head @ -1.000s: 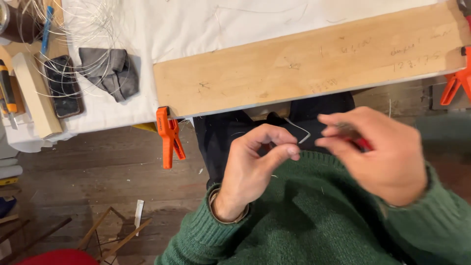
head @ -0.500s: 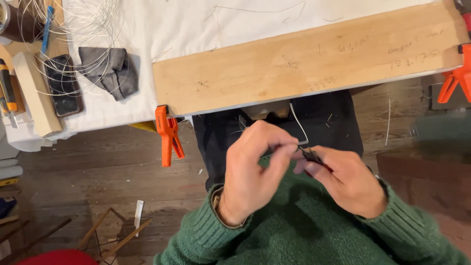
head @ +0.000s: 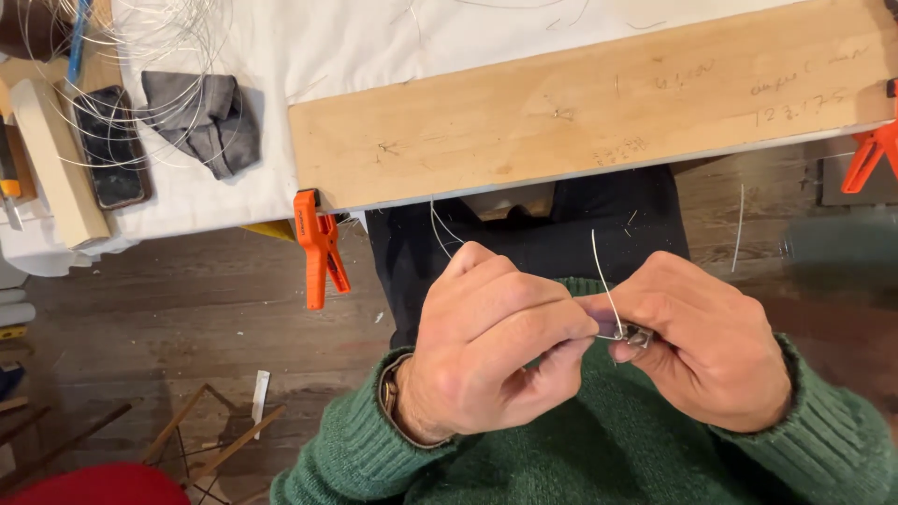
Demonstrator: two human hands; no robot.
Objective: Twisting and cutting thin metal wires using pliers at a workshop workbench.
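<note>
Pinching wire over the lap

Scanning left to right: orange clamp on wooden board; our left hand pinches the thin wire; our right hand grips small metal pliers, touching the wire.

We see a wooden board clamped to the table by orange clamps. A grey cloth lies beside a dark phone under loose wire loops.
</note>
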